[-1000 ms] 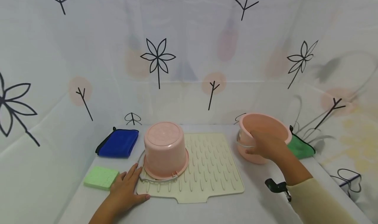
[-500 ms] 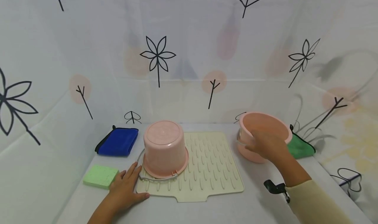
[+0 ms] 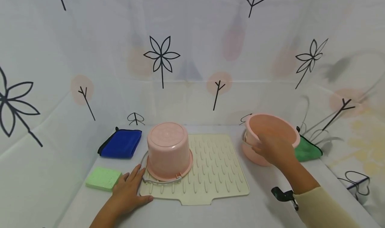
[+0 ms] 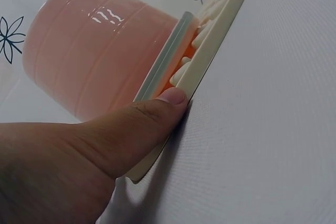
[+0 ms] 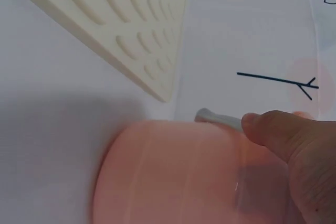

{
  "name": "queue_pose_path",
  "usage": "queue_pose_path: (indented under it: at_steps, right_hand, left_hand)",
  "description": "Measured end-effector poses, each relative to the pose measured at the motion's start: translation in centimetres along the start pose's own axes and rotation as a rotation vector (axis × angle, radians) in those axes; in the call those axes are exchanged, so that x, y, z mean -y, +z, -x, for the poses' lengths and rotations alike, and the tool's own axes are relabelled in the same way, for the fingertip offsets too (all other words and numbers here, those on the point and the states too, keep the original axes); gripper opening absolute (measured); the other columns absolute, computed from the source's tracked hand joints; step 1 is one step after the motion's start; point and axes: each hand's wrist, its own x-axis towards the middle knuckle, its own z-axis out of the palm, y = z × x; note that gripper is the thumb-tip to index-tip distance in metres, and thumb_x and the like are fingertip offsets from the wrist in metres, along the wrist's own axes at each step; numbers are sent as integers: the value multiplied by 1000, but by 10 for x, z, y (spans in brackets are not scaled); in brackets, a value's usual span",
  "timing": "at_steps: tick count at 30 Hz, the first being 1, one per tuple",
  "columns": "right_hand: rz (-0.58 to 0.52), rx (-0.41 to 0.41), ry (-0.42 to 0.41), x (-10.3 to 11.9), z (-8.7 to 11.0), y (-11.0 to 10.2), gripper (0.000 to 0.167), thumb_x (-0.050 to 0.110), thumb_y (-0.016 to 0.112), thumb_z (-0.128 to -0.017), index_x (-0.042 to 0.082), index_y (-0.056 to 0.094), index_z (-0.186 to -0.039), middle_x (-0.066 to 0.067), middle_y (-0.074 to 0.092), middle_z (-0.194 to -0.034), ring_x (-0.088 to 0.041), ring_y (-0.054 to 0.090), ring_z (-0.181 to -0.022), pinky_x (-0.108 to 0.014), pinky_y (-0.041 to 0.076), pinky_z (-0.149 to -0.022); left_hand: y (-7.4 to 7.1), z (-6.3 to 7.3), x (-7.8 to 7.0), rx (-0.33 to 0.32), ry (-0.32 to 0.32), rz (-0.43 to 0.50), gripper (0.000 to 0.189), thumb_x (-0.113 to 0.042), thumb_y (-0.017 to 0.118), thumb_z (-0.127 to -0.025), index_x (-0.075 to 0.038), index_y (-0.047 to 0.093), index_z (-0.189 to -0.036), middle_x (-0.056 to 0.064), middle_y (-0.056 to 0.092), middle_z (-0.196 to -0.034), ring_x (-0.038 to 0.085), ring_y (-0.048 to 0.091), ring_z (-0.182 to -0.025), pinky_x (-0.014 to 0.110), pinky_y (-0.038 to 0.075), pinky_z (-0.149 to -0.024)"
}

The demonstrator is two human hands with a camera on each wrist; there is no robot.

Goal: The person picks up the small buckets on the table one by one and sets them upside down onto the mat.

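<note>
An upturned pink bucket [image 3: 167,151] stands on a cream ridged draining mat [image 3: 210,164], its grey handle lying round the rim. My left hand [image 3: 126,192] rests at the mat's left front corner with fingers spread and straight. Its thumb touches the mat's edge in the left wrist view. At the right, a second pink bucket [image 3: 255,156] sits mouth up on the table. My right hand [image 3: 275,150] grips its near rim, fingers reaching inside where they are hidden, thumb outside near the grey handle [image 5: 218,117].
A light green sponge [image 3: 103,179] lies beside the left hand, with a folded blue cloth [image 3: 121,143] behind it. Partly hidden behind the right bucket is a green cloth [image 3: 307,150]. A patterned white curtain [image 3: 192,101] closes off the back.
My right thumb has shifted slightly up against the bucket's side. The left hand, the upturned bucket and the mat have stayed in place; the head view has moved a little.
</note>
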Motion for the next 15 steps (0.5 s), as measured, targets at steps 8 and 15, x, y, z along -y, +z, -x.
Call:
queue_pose_path:
  at_steps: [8,15]
  right_hand:
    - [12,-120,-18,3,12,4,37,38,81,-91,12,55,-92,3,43,-54,-15,41,-47,-29,30,-46]
    - [45,-273,-22,11,23,10,43,36,84,-88,11,49,-86,0,36,-55,-16,34,-44,-29,26,-44]
  left_hand:
    - [0,0,1,3,-7,4,123,-81,79,-68,-15,37,-163,13,23,-174,61,31,-144,86,32,-100]
    - [-2,1,-1,5,-4,-3,122,-81,79,-69,-16,37,-164,12,23,-174,61,32,-144,84,34,-101]
